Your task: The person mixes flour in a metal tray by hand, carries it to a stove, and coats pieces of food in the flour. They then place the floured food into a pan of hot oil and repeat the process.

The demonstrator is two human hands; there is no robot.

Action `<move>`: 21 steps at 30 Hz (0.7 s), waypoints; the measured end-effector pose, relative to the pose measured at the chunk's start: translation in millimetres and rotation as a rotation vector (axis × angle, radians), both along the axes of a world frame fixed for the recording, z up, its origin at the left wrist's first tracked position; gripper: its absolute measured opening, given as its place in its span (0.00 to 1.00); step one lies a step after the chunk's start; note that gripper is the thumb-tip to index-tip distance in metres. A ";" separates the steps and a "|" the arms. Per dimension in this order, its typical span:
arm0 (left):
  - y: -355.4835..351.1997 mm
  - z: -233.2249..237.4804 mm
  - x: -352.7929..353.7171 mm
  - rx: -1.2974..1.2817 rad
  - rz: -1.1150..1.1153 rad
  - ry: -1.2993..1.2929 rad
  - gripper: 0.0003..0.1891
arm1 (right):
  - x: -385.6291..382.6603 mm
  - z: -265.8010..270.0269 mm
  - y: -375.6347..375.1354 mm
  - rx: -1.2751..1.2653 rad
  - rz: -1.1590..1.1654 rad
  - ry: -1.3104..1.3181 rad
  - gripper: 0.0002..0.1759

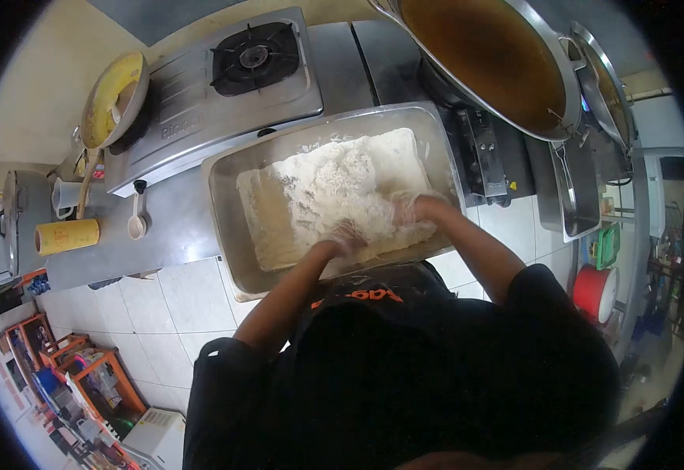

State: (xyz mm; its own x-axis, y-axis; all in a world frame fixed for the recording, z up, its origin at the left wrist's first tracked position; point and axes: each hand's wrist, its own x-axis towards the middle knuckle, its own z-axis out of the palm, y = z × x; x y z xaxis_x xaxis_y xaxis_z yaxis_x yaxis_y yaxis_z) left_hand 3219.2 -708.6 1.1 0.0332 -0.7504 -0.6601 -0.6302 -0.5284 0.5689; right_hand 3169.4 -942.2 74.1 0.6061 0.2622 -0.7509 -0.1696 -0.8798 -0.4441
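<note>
A large rectangular metal pan (228,227) holds a heap of white flour (330,176), piled highest near the middle. My left hand (346,237) is pushed into the near side of the heap, coated in flour, with its fingers mostly buried. Farther right, my right hand (414,210) is also sunk in the flour near the pan's right wall. Flour covers its fingers, so whether it grips any is hidden. Lumpy bits show on top of the pile between and beyond both hands.
A gas stove (201,106) stands behind, with a yellow-coated pan (134,98) on its left. A big wok of brown oil (490,59) sits at upper right. On the counter are a small measuring scoop (137,223) and a yellow roll (68,236).
</note>
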 end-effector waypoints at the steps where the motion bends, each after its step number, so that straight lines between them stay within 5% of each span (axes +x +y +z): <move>1: 4.6 -14.2 -2.4 -0.021 0.074 0.072 0.23 | -5.1 15.3 -0.5 -0.049 -0.021 -0.106 0.26; 2: 10.8 -10.7 -12.4 -0.013 0.064 0.075 0.23 | -7.6 6.3 1.3 -0.042 -0.032 -0.103 0.26; 4: 22.1 -0.1 -37.3 -0.365 -0.034 -0.714 0.24 | -10.2 -29.6 5.5 -0.289 0.273 -0.103 0.28; 5: 16.9 -6.6 -38.8 -0.364 -0.036 -0.714 0.24 | -19.0 -55.3 13.2 -0.288 0.273 -0.103 0.28; 7: 1.2 -42.7 -33.8 -0.259 0.024 -0.471 0.23 | -37.4 -98.4 32.9 -0.173 -0.201 -0.728 0.28; 8: -4.2 -62.4 -33.4 -0.203 0.054 -0.346 0.23 | -36.9 -94.2 31.5 -0.166 -0.200 -0.726 0.28; 10: -11.0 -84.0 -27.3 -0.097 0.118 -0.109 0.22 | -20.1 -65.8 16.7 -0.113 0.045 -0.118 0.21; 13: 0.6 10.7 8.1 -0.153 0.124 0.063 0.20 | 7.7 -0.2 14.5 -0.228 0.288 0.117 0.14; 14: 0.9 2.3 7.3 -0.145 0.114 0.068 0.20 | -11.7 -58.7 -2.1 -0.165 0.337 -0.062 0.14; 16: -0.7 -24.9 4.3 -0.131 -0.330 -0.415 0.18 | -49.9 -174.9 -35.1 -0.089 0.442 -0.458 0.14; 17: -5.5 -23.4 -9.9 -0.132 -0.334 -0.413 0.18 | -52.8 -170.3 -20.9 -0.090 0.438 -0.456 0.14; 19: -16.8 -13.9 -46.7 -0.145 0.303 -0.825 0.20 | -49.3 -137.1 25.1 -0.463 -0.166 -0.526 0.11; 20: -19.3 -9.6 -39.2 -0.147 0.297 -0.826 0.20 | -43.9 -118.2 25.6 -0.464 -0.172 -0.526 0.11; 21: -23.9 -4.9 -23.5 -0.012 0.290 -0.538 0.23 | -37.6 -95.9 22.5 -0.298 -0.096 -0.309 0.12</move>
